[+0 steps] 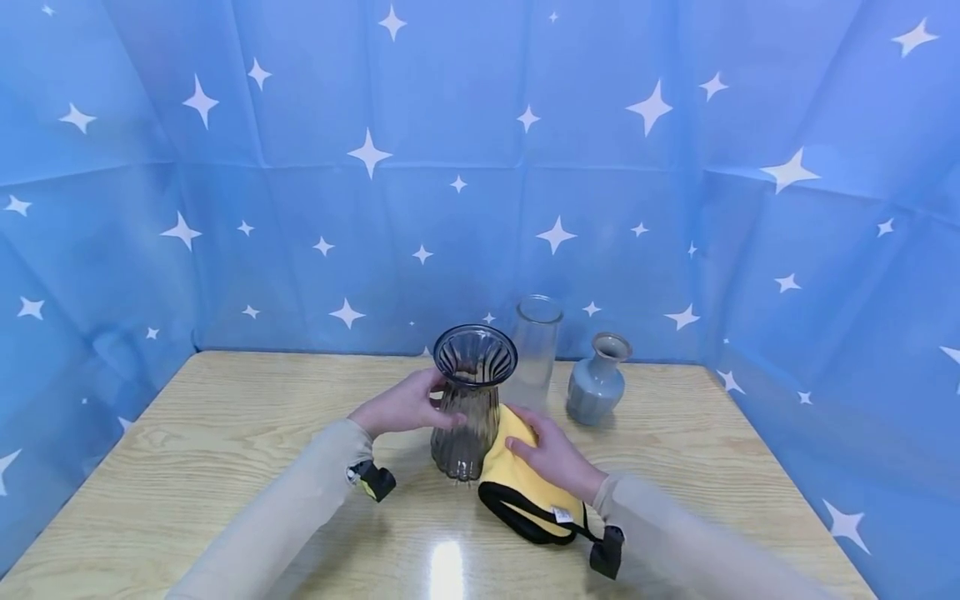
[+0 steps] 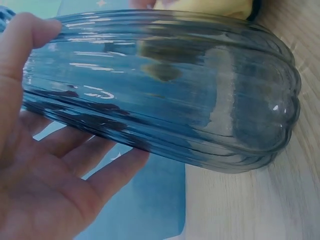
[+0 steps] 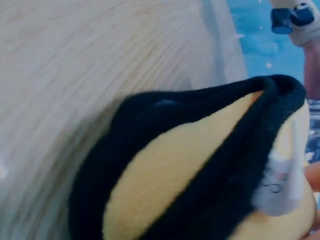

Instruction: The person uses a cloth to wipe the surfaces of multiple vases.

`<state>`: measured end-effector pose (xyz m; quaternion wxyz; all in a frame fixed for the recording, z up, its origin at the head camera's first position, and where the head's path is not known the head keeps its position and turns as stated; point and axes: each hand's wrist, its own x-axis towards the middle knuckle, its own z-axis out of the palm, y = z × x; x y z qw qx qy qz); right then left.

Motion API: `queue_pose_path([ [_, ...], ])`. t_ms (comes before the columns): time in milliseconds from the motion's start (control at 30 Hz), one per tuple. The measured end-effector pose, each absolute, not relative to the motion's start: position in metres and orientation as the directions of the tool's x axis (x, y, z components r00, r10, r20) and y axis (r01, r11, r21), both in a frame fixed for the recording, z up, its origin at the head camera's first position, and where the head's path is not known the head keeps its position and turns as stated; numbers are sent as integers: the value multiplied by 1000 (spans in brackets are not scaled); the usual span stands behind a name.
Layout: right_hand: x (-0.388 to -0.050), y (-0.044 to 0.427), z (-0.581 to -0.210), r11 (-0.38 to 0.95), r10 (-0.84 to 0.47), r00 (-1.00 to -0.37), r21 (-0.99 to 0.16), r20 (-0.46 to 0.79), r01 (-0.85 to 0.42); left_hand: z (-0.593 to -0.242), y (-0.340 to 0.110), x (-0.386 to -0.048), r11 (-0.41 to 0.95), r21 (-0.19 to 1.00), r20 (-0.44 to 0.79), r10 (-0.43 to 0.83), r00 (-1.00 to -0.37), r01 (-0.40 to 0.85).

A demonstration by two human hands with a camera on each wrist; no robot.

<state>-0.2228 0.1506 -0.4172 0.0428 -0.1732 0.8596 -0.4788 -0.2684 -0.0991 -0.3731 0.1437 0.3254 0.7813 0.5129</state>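
Note:
A dark, ribbed glass vase [image 1: 465, 425] with a flared rim stands near the middle of the table. My left hand [image 1: 412, 404] grips it from the left, thumb in front; in the left wrist view the left hand [image 2: 55, 165] has its thumb and fingers around the ribbed glass vase [image 2: 200, 100]. On the vase's right side, my right hand [image 1: 555, 454] holds a yellow cloth [image 1: 517, 475] with black edging and a white tag. The folded cloth [image 3: 160, 170] fills much of the right wrist view, with fingertips [image 3: 314, 176] at its right edge.
Behind the cloth stands a tall clear glass vase [image 1: 534, 350]. A small blue-grey vase [image 1: 596, 387] is to its right. The wooden table [image 1: 225, 433] is bordered by a blue curtain [image 1: 450, 208] with white stars at the back and sides.

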Motion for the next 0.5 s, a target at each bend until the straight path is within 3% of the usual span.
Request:
queue_pose_path([
  [300, -218, 149, -422, 606, -394, -918, -759, -27, -238, -382, -105, -273, 263, 918, 61, 646, -761, 297],
  [500, -216, 150, -419, 653, -397, -910, -733, -120, -188, -391, -103, -262, 187, 928, 158, 584, -796, 322],
])
